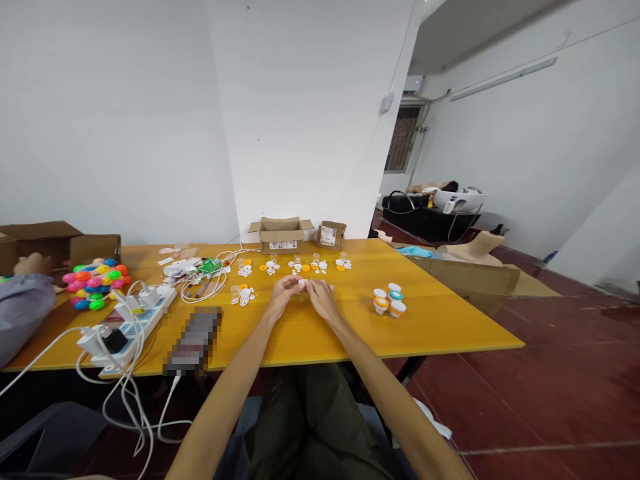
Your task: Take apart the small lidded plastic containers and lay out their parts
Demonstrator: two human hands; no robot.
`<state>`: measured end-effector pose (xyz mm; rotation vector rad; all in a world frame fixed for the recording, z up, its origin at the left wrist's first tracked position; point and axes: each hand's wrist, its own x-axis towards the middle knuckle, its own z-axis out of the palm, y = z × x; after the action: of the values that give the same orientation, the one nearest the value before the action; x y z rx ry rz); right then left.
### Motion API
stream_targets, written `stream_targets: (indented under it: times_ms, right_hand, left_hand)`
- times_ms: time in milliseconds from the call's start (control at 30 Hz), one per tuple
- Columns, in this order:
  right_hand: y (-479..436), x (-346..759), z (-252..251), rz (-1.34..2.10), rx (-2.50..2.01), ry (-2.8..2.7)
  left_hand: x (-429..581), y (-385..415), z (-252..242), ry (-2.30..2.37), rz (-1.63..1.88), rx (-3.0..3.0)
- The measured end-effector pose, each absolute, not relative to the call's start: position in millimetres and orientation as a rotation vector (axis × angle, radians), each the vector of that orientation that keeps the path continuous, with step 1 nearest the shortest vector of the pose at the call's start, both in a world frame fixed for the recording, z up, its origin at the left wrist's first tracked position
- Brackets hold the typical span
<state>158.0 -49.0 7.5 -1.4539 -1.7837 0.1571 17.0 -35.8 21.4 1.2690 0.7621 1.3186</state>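
My left hand (283, 291) and my right hand (321, 296) meet over the table, both with closed fingers. Between the fingertips is a small white piece with dark marks (301, 283), too small to name. Beyond the hands lie a row of little piles with white parts (271, 268), orange rings (341, 262) and clear cups (297, 259). Another pile of white parts (245, 295) sits left of my left hand. To the right of my right hand stands a group of small lidded jars (397, 308) with white, orange and teal tops.
An open cardboard box (280, 235) and a smaller box (331, 235) stand by the wall. Leftward are a phone (195, 341), a power strip (150, 321) with cables, and a ball of colourful beads (96, 283). A co-worker's sleeve (25, 313) shows at far left.
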Motion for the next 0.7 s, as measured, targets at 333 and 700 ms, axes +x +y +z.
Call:
stream_targets:
  times_ms: [333, 700]
  right_hand:
    - [-47.3, 157.6, 6.7, 0.214, -1.462, -1.740]
    - [-44.8, 159.4, 2.6, 0.219, -1.429, -1.728]
  left_hand:
    - [16.9, -38.7, 24.0, 0.744, 1.274, 1.283]
    - [17.7, -38.9, 21.1, 0.722, 1.249, 1.285]
